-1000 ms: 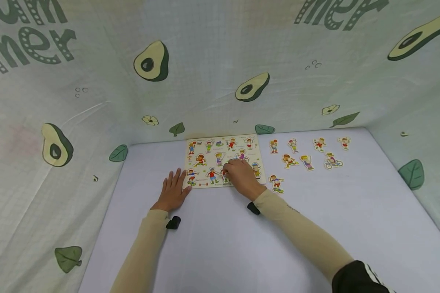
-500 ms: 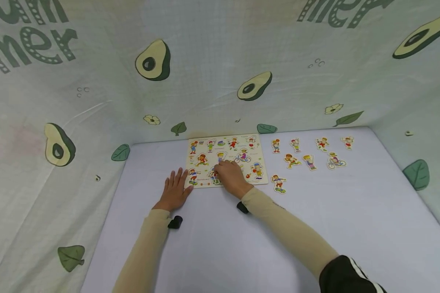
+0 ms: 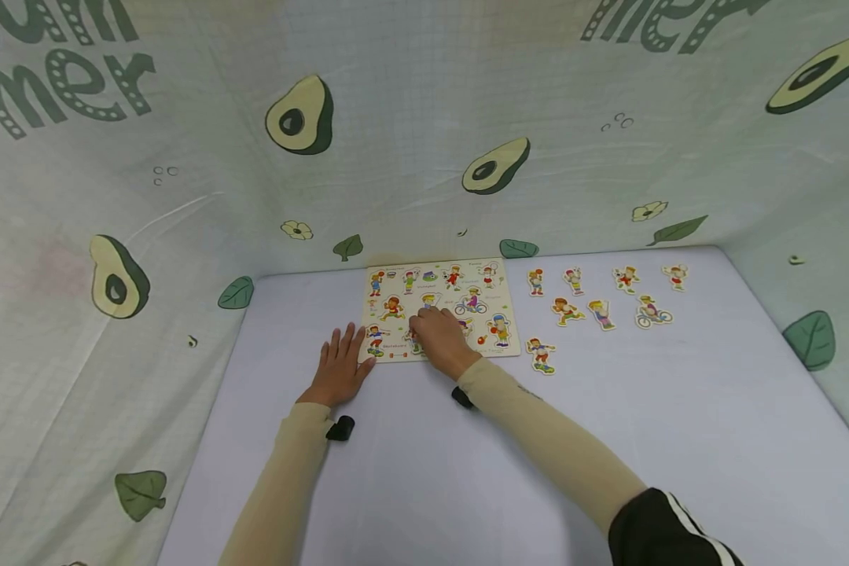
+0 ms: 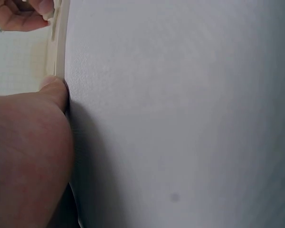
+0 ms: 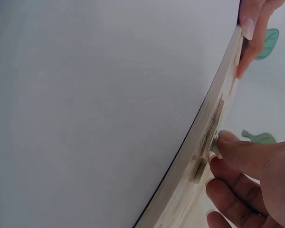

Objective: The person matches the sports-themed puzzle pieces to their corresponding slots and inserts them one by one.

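Observation:
A puzzle board printed with children at sports lies against the table's far edge. My right hand is over its front middle, thumb and fingers pinching a small puzzle piece. Most of that piece is covered by the hand in the head view; its thin edge shows against the board in the right wrist view. Whether it is fully seated I cannot tell. My left hand lies flat with fingers spread, its thumb touching the board's left front corner.
Several loose cut-out pieces lie right of the board, among them a skateboarder piece nearest the front and a cyclist piece. A cloth wall printed with avocados rises behind the white table.
My right hand has moved left across the board's front row, carrying the piece onto the neighbouring picture, then hardly shifts. My left hand stays at the corner.

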`<action>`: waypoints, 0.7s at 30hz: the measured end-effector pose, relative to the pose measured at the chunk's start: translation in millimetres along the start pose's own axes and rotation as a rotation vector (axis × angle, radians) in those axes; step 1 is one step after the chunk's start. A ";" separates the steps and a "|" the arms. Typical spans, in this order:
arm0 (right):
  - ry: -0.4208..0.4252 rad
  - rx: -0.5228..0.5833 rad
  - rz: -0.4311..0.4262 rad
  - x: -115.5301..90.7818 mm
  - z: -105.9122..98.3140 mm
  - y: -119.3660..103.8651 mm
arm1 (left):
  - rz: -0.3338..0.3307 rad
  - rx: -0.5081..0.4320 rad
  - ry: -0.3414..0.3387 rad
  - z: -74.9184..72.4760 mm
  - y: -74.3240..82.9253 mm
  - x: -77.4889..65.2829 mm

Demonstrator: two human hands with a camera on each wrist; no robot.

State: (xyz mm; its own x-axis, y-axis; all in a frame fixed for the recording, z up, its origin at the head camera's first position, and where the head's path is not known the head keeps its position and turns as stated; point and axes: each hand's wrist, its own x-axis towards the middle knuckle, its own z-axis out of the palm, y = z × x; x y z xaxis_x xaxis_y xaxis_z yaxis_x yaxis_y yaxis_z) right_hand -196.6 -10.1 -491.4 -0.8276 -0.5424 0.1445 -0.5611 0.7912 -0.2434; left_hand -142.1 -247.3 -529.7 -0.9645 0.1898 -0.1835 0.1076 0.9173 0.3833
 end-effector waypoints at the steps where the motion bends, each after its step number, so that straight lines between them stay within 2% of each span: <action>1: -0.002 -0.001 -0.001 0.5 -0.2 -0.2 | -0.001 0.002 -0.002 -0.2 0.0 0.1; 9: -0.018 -0.022 -0.045 1.5 -0.3 -1.1 | -0.006 0.000 -0.007 0.1 0.5 0.3; 17: -0.017 0.025 -0.045 2.1 0.5 -1.1 | -0.010 0.004 -0.004 0.4 -0.2 -0.1; 21: -0.021 0.007 -0.039 2.6 0.1 -0.8 | -0.003 0.004 -0.006 -0.4 -0.1 0.6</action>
State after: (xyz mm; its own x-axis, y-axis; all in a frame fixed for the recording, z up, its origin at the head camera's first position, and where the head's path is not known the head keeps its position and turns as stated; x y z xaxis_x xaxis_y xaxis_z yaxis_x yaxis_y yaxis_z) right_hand -198.3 -12.1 -491.0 -0.8043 -0.5790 0.1340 -0.5930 0.7671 -0.2449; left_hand -142.7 -247.4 -529.5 -0.9635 0.1888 -0.1898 0.1055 0.9195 0.3787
